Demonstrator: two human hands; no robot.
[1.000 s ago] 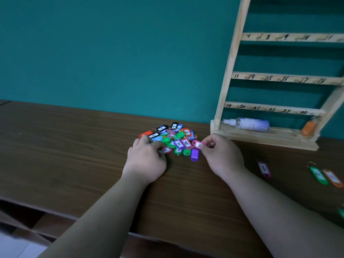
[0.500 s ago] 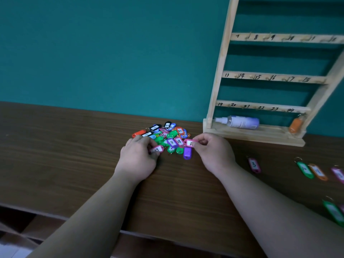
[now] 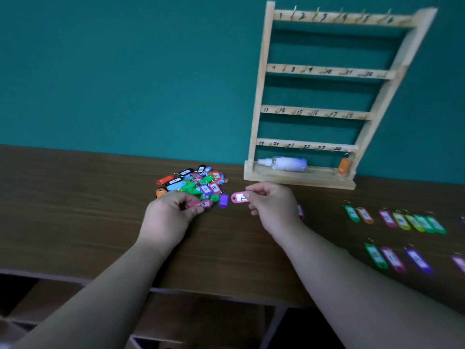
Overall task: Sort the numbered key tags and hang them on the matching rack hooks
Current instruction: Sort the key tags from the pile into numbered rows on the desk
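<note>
A heap of coloured numbered key tags [image 3: 198, 183] lies on the brown table [image 3: 75, 210]. My left hand [image 3: 168, 217] pinches a pink tag [image 3: 201, 204] at the heap's near edge. My right hand [image 3: 271, 205] pinches another pink tag [image 3: 238, 197], lifted just right of the heap. The wooden rack [image 3: 324, 96] with numbered hook rows leans on the teal wall behind. One orange tag [image 3: 343, 165] hangs at its lowest row, far right. Several sorted tags [image 3: 402, 220] lie in rows on the table at right.
A white spray bottle [image 3: 284, 163] lies on the rack's base shelf. A purple tag [image 3: 223, 200] sits between my hands. The table's front edge runs below my forearms, with open compartments underneath.
My right hand has pulled its pink tag out of the heap to the right. My left hand has picked a pink tag up off the heap's edge. The view tilted up, showing the whole rack.
</note>
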